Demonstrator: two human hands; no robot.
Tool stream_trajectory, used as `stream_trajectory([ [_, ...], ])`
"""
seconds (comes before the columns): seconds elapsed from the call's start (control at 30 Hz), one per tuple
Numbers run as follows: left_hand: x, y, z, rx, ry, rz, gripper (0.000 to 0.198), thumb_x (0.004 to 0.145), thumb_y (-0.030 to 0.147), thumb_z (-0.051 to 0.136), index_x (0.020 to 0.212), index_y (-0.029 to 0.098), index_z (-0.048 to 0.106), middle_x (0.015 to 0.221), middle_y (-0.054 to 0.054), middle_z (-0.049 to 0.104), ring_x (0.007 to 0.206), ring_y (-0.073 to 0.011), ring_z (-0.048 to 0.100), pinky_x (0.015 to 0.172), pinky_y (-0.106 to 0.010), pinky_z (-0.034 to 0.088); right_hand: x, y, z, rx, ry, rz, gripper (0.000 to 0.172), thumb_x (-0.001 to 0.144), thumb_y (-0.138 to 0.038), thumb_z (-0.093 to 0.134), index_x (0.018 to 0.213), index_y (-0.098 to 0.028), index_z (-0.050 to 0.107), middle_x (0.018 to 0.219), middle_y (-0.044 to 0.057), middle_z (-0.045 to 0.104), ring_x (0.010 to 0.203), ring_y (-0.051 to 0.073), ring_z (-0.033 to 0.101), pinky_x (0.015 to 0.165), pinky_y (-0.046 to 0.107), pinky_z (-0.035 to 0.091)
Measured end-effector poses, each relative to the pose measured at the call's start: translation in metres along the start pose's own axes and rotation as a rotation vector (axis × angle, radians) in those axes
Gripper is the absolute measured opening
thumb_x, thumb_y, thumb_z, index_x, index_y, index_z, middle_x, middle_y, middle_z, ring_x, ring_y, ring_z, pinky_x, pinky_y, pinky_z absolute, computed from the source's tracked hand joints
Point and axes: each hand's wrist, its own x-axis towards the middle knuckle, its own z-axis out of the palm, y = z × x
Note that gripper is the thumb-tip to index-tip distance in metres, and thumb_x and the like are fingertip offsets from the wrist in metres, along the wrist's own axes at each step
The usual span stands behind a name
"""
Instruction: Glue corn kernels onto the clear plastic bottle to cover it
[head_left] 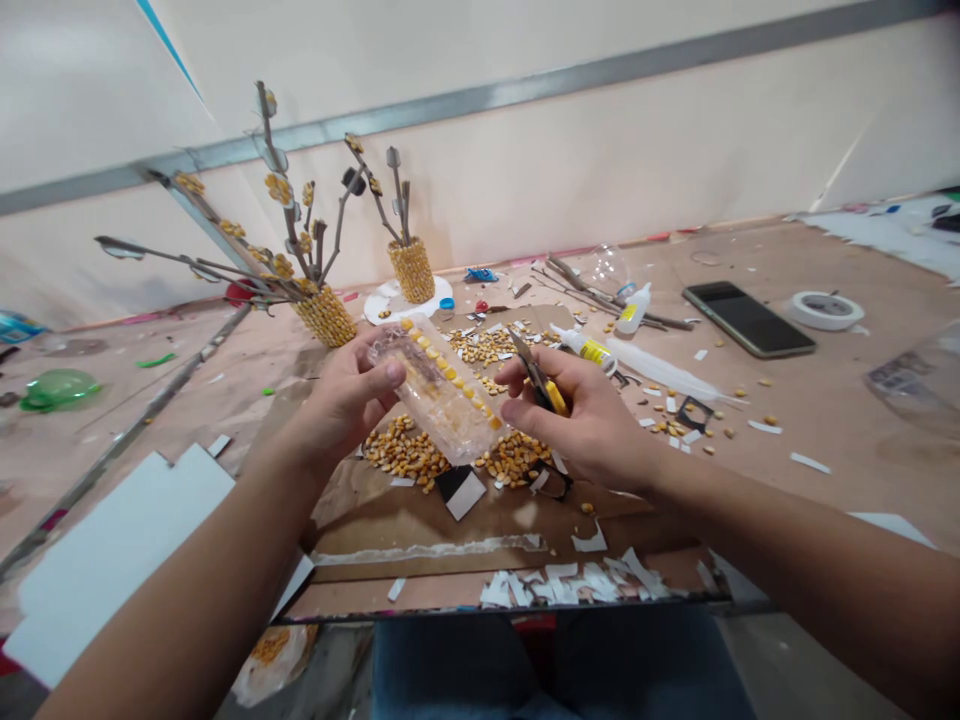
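My left hand [358, 385] grips the upper left end of a clear plastic piece [442, 395], thumb on top. A row of yellow corn kernels runs along its right side. At the piece's right, my right hand [574, 405] is closed round scissors [536, 375] with yellow and black handles, the blades pointing up and left. Below the plastic lie heaps of loose kernels [405, 450] on brown cardboard [420, 520]. A black and white square [461, 490] rests just under the piece.
Two kernel-covered pots [326, 315] with branches stand at the back left. Glue bottles [634, 308], a phone [750, 318] and a tape roll [825, 310] lie to the right. White scraps [577, 585] line the front edge; white board [127, 550] is at left.
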Motion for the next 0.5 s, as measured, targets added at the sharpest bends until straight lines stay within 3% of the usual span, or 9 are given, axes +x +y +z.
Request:
stream_trajectory([
  [0.1, 0.0, 0.0, 0.004, -0.061, 0.004, 0.003, 0.064, 0.067, 0.052, 0.096, 0.118, 0.019, 0.073, 0.104, -0.009, 0.081, 0.106, -0.0319, 0.079, 0.092, -0.038, 0.067, 0.002, 0.002, 0.0, 0.002, 0.006, 0.016, 0.02, 0.088, -0.035, 0.074, 0.1, -0.019, 0.068, 0.084, -0.001, 0.063, 0.072, 0.013, 0.057, 0.065, 0.028, 0.046],
  [0.23, 0.003, 0.002, 0.002, -0.095, 0.032, 0.038, 0.063, 0.069, 0.051, 0.094, 0.12, 0.02, 0.072, 0.104, -0.008, 0.08, 0.103, -0.0287, 0.078, 0.091, -0.036, 0.065, 0.004, 0.006, -0.001, -0.038, 0.029, 0.039, 0.016, 0.09, -0.034, 0.072, 0.096, -0.019, 0.067, 0.086, 0.0, 0.066, 0.077, 0.015, 0.058, 0.07, 0.03, 0.046],
  [0.37, 0.011, -0.001, -0.011, -0.027, 0.18, 0.129, 0.063, 0.066, 0.039, 0.099, 0.119, 0.022, 0.07, 0.102, -0.004, 0.079, 0.093, -0.0198, 0.075, 0.09, -0.03, 0.059, 0.006, 0.012, -0.002, -0.087, 0.042, 0.064, 0.016, 0.091, -0.034, 0.072, 0.098, -0.02, 0.068, 0.089, 0.001, 0.069, 0.081, 0.017, 0.062, 0.074, 0.032, 0.048],
  [0.5, 0.016, -0.003, -0.025, 0.247, 0.35, 0.199, 0.056, 0.064, 0.035, 0.1, 0.111, 0.019, 0.076, 0.097, -0.003, 0.077, 0.086, -0.0182, 0.07, 0.085, -0.03, 0.054, 0.007, 0.016, -0.003, -0.092, 0.037, 0.065, 0.018, 0.091, -0.035, 0.073, 0.1, -0.02, 0.069, 0.093, 0.003, 0.072, 0.087, 0.019, 0.066, 0.08, 0.035, 0.051],
])
